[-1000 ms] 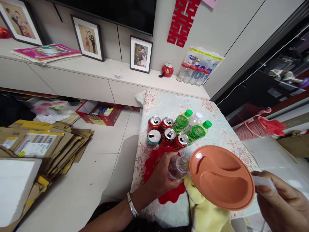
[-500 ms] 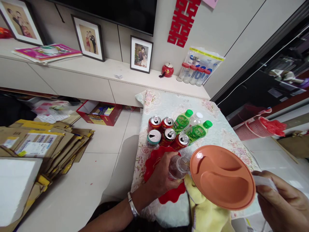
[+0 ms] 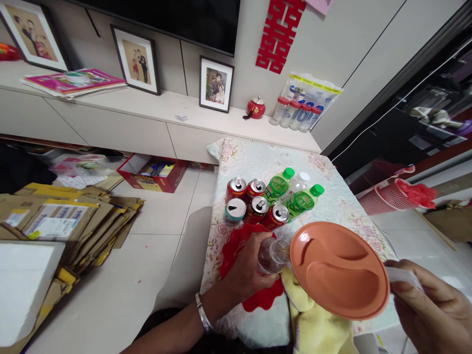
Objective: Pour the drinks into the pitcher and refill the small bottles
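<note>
My left hand (image 3: 247, 265) is closed around a clear plastic bottle (image 3: 271, 255), its neck tipped toward the left rim of an orange plate (image 3: 337, 295). The plate is tilted, with curved recesses in its face. My right hand (image 3: 427, 300) pinches something white and translucent (image 3: 407, 279) at the plate's right edge; whether it is a handle or a tissue I cannot tell. Under my left hand lies a red scalloped tray (image 3: 230, 250), partly covered. A yellow cloth (image 3: 324, 332) sits below the plate. Several opened drink cans (image 3: 257, 207) stand just beyond my left hand.
Green-labelled bottles (image 3: 304, 201) lean beside the cans on the flowered tablecloth (image 3: 273, 157). Jars with red lids (image 3: 289, 115) stand on the cabinet behind. Flattened cardboard (image 3: 81, 221) and a red box (image 3: 155, 174) are on the floor to the left; a pink basket (image 3: 383, 199) is at right.
</note>
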{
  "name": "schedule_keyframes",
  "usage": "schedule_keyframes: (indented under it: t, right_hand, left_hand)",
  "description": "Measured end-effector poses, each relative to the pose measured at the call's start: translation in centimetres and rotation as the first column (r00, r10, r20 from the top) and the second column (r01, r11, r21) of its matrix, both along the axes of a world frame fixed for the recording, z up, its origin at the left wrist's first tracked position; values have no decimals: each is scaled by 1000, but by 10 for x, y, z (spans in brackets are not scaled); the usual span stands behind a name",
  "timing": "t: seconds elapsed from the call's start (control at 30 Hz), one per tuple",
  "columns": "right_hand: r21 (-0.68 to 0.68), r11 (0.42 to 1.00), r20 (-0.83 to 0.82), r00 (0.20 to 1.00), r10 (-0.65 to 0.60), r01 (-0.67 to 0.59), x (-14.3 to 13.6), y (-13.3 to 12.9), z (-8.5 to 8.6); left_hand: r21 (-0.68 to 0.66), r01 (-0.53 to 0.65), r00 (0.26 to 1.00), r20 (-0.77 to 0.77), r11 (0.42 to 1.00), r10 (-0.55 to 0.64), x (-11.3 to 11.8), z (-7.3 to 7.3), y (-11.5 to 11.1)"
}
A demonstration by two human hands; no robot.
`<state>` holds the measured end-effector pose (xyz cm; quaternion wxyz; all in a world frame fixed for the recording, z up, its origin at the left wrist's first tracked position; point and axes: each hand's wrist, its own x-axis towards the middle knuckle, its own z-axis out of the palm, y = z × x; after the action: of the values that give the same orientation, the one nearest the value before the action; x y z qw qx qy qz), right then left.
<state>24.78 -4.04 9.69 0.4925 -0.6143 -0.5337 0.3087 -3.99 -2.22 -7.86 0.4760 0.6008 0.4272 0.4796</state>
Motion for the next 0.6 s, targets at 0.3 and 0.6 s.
schedule_keyframes:
  t: [0.3, 0.6]
  right_hand:
    - [9, 1000, 28, 999, 27, -27, -7, 3, 4]
    - [5, 1000, 36, 999, 13, -13, -2, 1, 6]
  left_hand:
    - [-15, -8, 1000, 9, 1000, 8, 0, 2, -1]
    - [-26, -24, 1000, 9, 999, 25, 0, 4, -2]
